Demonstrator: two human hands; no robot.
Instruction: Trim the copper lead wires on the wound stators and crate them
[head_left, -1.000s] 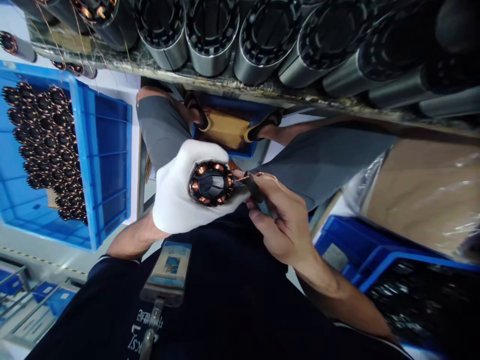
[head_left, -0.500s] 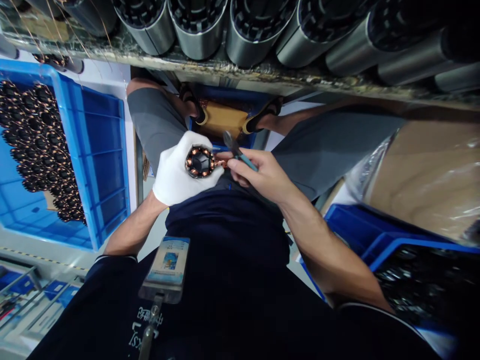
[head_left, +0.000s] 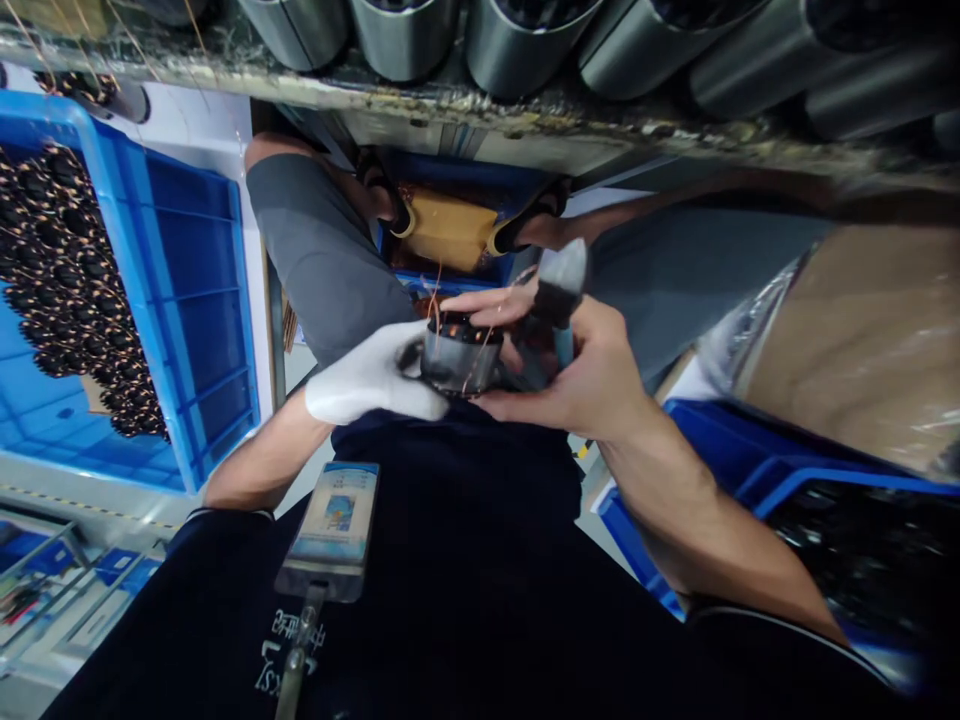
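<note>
A metal stator with copper windings [head_left: 461, 358] is held on its side in front of my waist, loose copper wires rising from it. My left hand [head_left: 379, 375], in a white glove, grips its left side. My bare right hand [head_left: 592, 375] has its fingers at the stator's right side and top. Pliers with teal handles [head_left: 564, 285] are held in the same right hand, their head pointing up and blurred. The wire ends between the right fingers are too smeared to tell.
A row of metal cylinders [head_left: 405, 40] stands on the worn bench [head_left: 420, 108] beyond my knees. A blue crate [head_left: 202, 300] with many wound cores is at left. At right are a plastic-wrapped box [head_left: 862, 340] and a blue bin [head_left: 697, 430] of black parts.
The stator has turned from facing up onto its side and moved right. My right hand has moved right and now touches it, with the pliers swung upward and right.
</note>
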